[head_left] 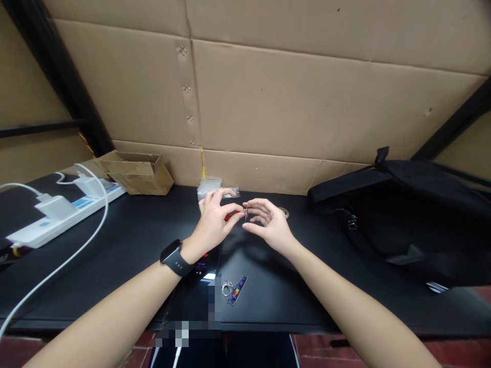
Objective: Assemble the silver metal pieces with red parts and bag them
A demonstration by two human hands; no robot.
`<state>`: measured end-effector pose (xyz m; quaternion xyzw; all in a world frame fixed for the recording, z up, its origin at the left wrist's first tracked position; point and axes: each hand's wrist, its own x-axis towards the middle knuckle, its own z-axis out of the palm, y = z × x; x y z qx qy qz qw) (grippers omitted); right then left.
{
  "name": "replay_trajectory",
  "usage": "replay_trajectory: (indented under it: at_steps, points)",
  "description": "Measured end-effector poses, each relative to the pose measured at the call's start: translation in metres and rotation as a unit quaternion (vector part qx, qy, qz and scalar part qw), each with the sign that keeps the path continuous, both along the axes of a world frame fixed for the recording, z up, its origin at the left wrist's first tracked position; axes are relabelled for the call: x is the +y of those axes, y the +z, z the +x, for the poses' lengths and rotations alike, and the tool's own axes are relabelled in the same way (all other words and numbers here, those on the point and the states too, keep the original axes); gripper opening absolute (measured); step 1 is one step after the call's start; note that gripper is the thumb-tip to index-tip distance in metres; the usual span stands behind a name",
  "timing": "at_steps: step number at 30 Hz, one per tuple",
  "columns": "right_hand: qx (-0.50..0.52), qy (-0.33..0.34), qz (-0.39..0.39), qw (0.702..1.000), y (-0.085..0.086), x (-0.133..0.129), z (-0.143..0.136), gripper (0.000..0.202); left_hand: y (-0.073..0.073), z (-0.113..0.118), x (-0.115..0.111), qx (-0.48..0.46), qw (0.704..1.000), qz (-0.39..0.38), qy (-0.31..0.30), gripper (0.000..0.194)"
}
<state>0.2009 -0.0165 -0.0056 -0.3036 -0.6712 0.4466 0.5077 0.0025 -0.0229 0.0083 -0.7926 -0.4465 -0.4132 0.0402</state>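
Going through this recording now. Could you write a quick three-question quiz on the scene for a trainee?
1. What is between the fingers of the left hand and the right hand?
2. True or false: the white power strip is at the picture's left, the black bag at its right.
3. Which lies on the table between the forearms, near the front edge?
A) a mug
B) a colourful tag with a metal ring
C) scissors

Key: 1. A small thin piece, too small to identify; 2. True; 3. B
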Motion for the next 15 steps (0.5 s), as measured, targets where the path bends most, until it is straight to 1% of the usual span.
replay_trajectory:
  at_steps: [6, 15]
  points:
    - [0.01, 0.011, 0.024, 1.0, 0.0003, -0.0036, -0.0011, 0.053, -0.001, 0.0025, -0.0025, -0.003, 1.0, 0.026, 0.012, 0.012]
    - [0.017, 0.016, 0.017, 1.0, -0.0009, -0.0053, -0.0036, 0.053, -0.0014, 0.0032, -0.0038, 0.004, 0.998, 0.051, 0.022, 0.012]
